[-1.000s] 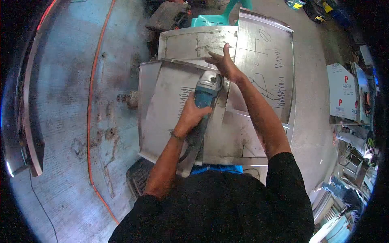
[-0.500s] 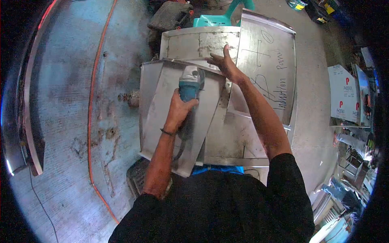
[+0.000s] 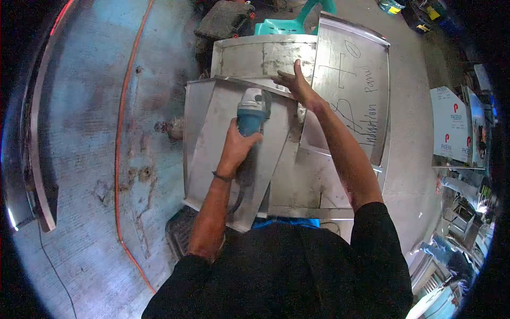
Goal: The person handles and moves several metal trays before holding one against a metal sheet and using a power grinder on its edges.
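Observation:
A teal and silver angle grinder point(image 3: 252, 114) is over a bent sheet-metal panel point(image 3: 217, 127), and my left hand point(image 3: 237, 146) is wrapped round its body. A dark cord runs down from the tool toward my body. My right hand point(image 3: 297, 85) is held with its fingers apart near the panel's top right edge, holding nothing; whether it touches the metal I cannot tell. To the right lies a metal panel with handwriting point(image 3: 348, 80). Under both is a larger metal piece point(image 3: 313, 181).
A green plastic chair point(image 3: 281, 25) and a dark case point(image 3: 224, 18) stand beyond the metal. An orange hose point(image 3: 121, 133) runs along the floor at left. At far right are printed boards point(image 3: 449, 125) and a person's legs point(image 3: 461, 186).
The view has shifted very slightly. Both hands keep nearly the same places, and the grinder remains in my left hand.

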A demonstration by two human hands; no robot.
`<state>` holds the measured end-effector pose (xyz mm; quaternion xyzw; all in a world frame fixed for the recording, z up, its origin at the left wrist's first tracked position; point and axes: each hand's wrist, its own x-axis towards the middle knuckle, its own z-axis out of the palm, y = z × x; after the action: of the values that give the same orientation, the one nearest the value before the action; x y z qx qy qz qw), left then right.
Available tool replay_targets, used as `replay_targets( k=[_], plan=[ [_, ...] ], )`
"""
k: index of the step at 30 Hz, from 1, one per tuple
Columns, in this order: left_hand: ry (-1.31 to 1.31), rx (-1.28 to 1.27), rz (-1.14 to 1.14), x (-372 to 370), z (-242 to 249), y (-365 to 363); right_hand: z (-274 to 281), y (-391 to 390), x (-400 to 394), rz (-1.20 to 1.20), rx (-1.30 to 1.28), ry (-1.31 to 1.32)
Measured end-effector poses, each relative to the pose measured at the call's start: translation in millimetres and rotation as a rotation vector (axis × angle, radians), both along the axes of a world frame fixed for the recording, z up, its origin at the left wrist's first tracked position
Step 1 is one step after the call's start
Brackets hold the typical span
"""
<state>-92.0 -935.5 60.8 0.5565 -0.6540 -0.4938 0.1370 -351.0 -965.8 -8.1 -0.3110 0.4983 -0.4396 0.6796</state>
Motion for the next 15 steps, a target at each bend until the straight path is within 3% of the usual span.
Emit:
replay_targets(
  k=[8, 15],
  plan=[
    [0.061, 0.001, 0.074, 10.3, 18.6, -17.3, 1.0, -1.3, 2.4, -0.003, -0.03, 0.033],
    [0.01, -0.055, 0.113, 29.8, 0.6, -38.5, 11.7, 2.0, 4.0, 0.018, -0.009, 0.057]
  ],
)
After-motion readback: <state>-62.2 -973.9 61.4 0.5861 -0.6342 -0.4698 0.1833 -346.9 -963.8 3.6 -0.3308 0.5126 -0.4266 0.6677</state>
